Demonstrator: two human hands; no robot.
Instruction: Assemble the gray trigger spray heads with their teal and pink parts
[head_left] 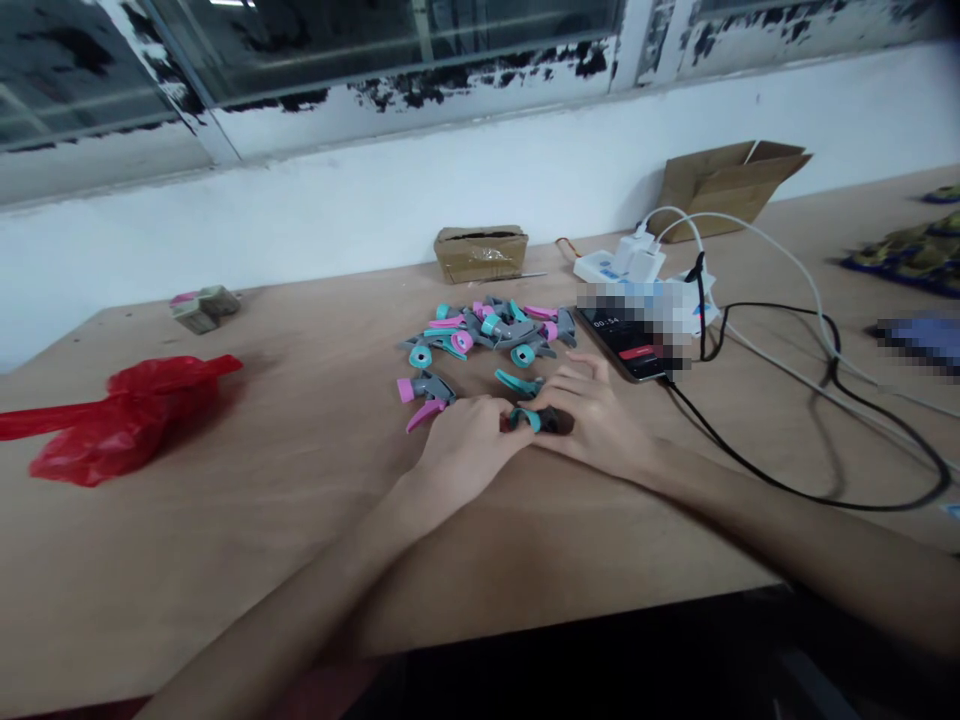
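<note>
Both my hands meet at the middle of the wooden table point(300, 520). My left hand point(469, 445) is closed, its fingers pinching a small teal and grey plastic part point(534, 420). My right hand point(592, 410) grips the same part from the other side, fingers curled over it. Just behind my hands lies a pile of grey spray-trigger parts with teal and pink pieces point(487, 330). A single grey trigger with a pink nozzle point(426, 392) lies beside my left hand. A loose teal piece point(519, 381) lies in front of my right fingers.
A phone point(626, 342) on a black cable point(787, 480) lies right of the pile, by a white power strip point(626, 262). A red plastic bag point(127, 415) sits far left. Two cardboard boxes, a small one point(480, 253) and an open one point(724, 185), stand by the wall.
</note>
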